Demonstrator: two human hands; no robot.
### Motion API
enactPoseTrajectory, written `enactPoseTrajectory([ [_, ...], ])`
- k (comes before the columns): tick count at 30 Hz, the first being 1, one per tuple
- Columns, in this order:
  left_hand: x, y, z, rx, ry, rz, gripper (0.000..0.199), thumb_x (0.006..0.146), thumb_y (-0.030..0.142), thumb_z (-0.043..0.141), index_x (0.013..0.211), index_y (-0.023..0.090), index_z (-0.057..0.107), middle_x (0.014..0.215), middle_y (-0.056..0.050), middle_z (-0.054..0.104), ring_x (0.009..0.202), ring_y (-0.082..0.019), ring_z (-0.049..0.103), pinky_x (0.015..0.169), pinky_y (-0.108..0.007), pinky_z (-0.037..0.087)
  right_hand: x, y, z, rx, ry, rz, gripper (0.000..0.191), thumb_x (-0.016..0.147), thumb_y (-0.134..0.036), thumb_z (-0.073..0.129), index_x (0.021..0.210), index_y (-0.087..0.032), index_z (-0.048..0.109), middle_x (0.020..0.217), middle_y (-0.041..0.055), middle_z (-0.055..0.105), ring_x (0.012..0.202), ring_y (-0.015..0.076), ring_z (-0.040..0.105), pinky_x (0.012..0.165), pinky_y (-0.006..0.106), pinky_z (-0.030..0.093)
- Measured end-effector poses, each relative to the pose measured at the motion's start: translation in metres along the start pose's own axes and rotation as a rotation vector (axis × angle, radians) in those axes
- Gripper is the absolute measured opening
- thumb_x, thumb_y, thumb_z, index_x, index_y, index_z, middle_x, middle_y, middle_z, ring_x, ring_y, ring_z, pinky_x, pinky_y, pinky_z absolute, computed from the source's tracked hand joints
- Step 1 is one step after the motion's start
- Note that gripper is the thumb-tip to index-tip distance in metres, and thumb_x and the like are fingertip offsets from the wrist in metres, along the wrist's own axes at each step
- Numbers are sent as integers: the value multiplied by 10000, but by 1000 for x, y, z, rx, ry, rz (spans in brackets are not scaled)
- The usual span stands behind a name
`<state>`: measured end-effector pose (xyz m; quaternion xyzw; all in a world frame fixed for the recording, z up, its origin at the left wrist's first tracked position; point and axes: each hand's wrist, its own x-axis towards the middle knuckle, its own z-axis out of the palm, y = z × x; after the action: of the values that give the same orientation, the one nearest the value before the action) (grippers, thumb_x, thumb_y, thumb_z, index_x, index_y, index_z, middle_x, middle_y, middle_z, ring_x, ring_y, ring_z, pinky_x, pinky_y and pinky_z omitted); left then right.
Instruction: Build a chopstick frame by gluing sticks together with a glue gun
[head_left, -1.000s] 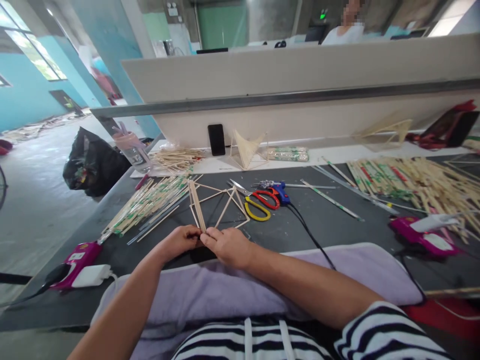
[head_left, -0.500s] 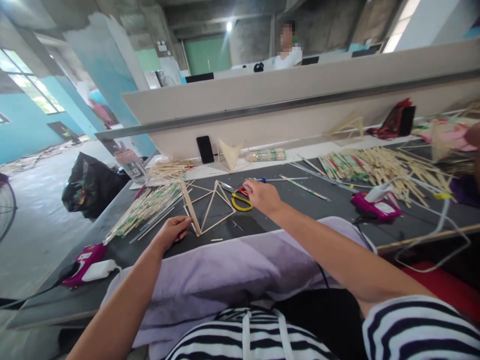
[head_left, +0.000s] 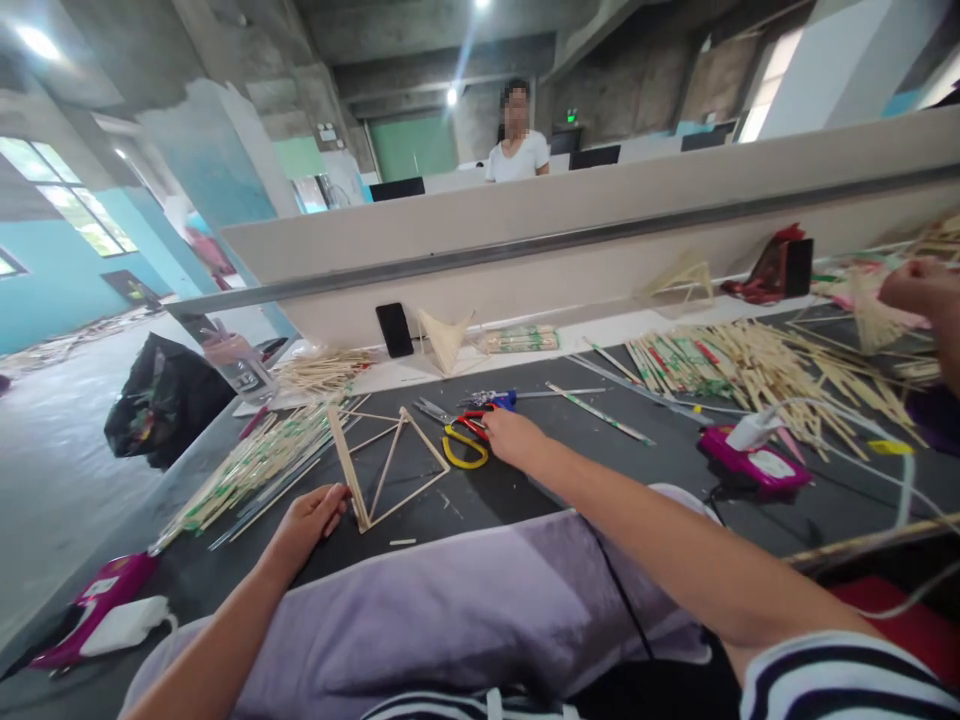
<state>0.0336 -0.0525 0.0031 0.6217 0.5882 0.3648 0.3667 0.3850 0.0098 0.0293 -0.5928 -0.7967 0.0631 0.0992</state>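
A frame of thin wooden sticks (head_left: 387,462) stands on the dark table (head_left: 487,490). My left hand (head_left: 311,515) rests at its left side, fingers together against the thick bundled stick edge. My right hand (head_left: 512,438) is closed at the red handle of a pair of scissors with red and yellow handles (head_left: 466,455); its fingertips are partly hidden. The scissor blades point up and left, towards the top of the frame. Just behind them lies a blue tool (head_left: 504,400).
Stick piles lie at the left (head_left: 255,465) and right (head_left: 735,370). A phone (head_left: 394,330) and small stick model (head_left: 445,340) stand behind. Pink power strips (head_left: 754,465) sit either side. Another person's hand (head_left: 919,290) is far right; a person (head_left: 519,150) stands beyond the partition.
The view has shifted, so the table things appear lower and further left. My right hand has come down onto the scissors' handle. The person beyond the partition has turned and moved left.
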Motion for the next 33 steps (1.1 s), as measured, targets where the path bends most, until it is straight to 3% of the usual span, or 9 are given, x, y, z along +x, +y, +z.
enactPoseTrajectory([
  [7, 3, -15, -8, 81, -84, -4, 468, 787, 618, 515, 719, 170, 633, 585, 0, 540, 490, -101, 440, 439, -198, 364, 15, -18, 12, -79, -114, 14, 253, 880, -140, 431, 1062, -91, 599, 1038, 196, 653, 910, 241, 672, 757, 307, 502],
  [12, 6, -6, -11, 172, -143, 48, 360, 809, 581, 487, 908, 313, 707, 665, 14, 610, 532, -145, 509, 508, -252, 462, 13, -24, 16, -66, -128, -23, 210, 890, -191, 440, 1039, -141, 579, 984, 125, 690, 899, 219, 680, 742, 284, 508],
  [17, 10, -2, -12, 185, -156, 88, 410, 760, 587, 547, 925, 271, 751, 957, -71, 667, 701, -199, 613, 581, -263, 518, 10, -25, 22, -58, -120, 41, 190, 858, -200, 472, 1007, -148, 576, 936, 111, 706, 839, 227, 693, 692, 279, 503],
  [20, 14, -5, -11, 144, -210, 79, 391, 775, 551, 555, 934, 250, 747, 933, -73, 652, 647, -179, 601, 563, -260, 515, 8, -24, 20, -92, -135, 73, 222, 860, -194, 454, 1040, -146, 574, 961, 122, 705, 858, 231, 689, 702, 282, 494],
  [23, 16, -8, -8, 92, -271, 145, 320, 757, 489, 610, 819, 209, 751, 929, -80, 661, 843, -225, 626, 748, -274, 521, 7, -23, 16, -152, -186, 109, 239, 856, -195, 460, 1058, -142, 576, 975, 139, 700, 875, 241, 682, 704, 290, 485],
  [27, 13, -8, -5, 56, -302, 94, 314, 766, 454, 615, 730, 156, 709, 782, -60, 653, 722, -176, 602, 666, -247, 495, 8, -16, 16, -229, -268, 152, 296, 873, -211, 446, 1138, -120, 540, 993, 179, 684, 864, 264, 674, 699, 320, 472],
  [29, 10, -8, -4, 12, -291, -1, 347, 792, 472, 578, 807, 142, 683, 640, -25, 603, 552, -122, 523, 498, -208, 428, 9, -9, 18, -250, -306, 155, 314, 880, -202, 439, 1166, -110, 527, 996, 189, 677, 884, 266, 664, 732, 332, 462],
  [33, 6, -2, -1, -84, -269, -106, 358, 770, 475, 593, 843, 127, 635, 618, -10, 586, 479, -90, 470, 420, -181, 366, 2, -3, 19, -294, -211, 186, 306, 847, -210, 490, 1132, -136, 573, 965, 174, 670, 869, 274, 646, 740, 358, 455],
])
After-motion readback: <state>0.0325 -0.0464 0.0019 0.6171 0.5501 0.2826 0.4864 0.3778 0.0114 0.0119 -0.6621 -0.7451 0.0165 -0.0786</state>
